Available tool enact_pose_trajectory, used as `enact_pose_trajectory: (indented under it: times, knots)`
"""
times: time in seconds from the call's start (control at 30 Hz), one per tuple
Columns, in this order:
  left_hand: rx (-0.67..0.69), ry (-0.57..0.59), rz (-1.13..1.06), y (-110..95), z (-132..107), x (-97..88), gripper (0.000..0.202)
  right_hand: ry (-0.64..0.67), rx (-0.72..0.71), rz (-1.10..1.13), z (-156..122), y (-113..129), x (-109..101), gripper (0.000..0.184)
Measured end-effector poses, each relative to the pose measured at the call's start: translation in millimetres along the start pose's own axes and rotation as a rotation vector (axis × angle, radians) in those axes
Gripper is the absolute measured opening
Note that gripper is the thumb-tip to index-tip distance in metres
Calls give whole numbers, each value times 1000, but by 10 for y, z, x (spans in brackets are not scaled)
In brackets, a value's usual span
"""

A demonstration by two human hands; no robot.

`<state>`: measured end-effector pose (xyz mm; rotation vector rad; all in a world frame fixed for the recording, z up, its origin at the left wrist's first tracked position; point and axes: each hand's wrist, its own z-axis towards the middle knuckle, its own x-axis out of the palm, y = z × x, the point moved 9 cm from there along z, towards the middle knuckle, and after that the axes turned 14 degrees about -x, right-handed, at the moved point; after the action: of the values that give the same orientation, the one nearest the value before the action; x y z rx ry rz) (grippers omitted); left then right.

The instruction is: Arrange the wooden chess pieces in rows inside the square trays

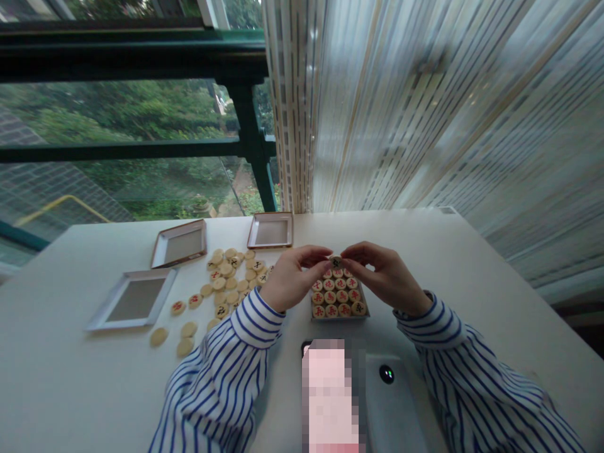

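Observation:
A Chinese chess piece (335, 262) with a black character is pinched between the fingertips of my left hand (298, 274) and my right hand (391, 275). Below it stands a shallow box (340, 319) with rows of round wooden pieces, mostly marked in red; a black-marked piece (359, 308) lies in its near right corner. My hands partly cover the box's far end. Left of my left hand, many loose pieces (231, 283) are spread in a heap, some face up with red or black characters, others showing plain wood.
Two shallow brown-edged box parts (163, 246) (270, 245) lie behind the heap, and a pale tray (101, 322) sits at the left. A pixelated phone screen (329, 396) and a pale device (394, 409) lie nearest me. A curtain (401, 113) hangs beyond the white table (472, 277).

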<state>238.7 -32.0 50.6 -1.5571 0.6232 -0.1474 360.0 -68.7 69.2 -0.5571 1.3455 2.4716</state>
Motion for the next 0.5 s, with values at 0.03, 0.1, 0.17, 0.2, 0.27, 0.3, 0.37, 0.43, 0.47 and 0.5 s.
enact_pose_trajectory:
  times: [0.03, 0.1, 0.17, 0.2, 0.27, 0.3, 0.37, 0.43, 0.47, 0.5]
  knots:
    - [-2, -4, -8, 1, 2, -4, 28, 4, -2, 4, -1, -1, 4, 22]
    - [-6, -4, -18, -6, 1, -3, 26, 10, -3, 10, -1, 1, 11, 22]
    - [0, -4, -8, -25, -4, -2, 24, 12, 1, 6, -2, 1, 11, 22]
    - [4, -3, 0, -34, -7, -2, 24, 12, 3, 5, -3, 2, 10, 22]
    - [10, 2, 8, -44, -12, 1, 24, 17, 7, 7, -4, 2, 14, 23]
    - [11, 8, 4, -44, -13, 3, 24, 21, 8, 11, -5, 4, 17, 23]
    - [5, 27, -19, -32, -11, 12, 24, 26, 10, 18, -5, 5, 22, 23]
    - [-12, 45, -51, -13, -6, 22, 24, 26, 14, 20, -7, 3, 24, 23]
    - [-22, 51, -64, -3, -3, 26, 23, 27, 16, 21, -8, 2, 27, 23]
    - [-33, 53, -75, 6, 0, 27, 23, 31, 17, 23, -9, 1, 32, 23]
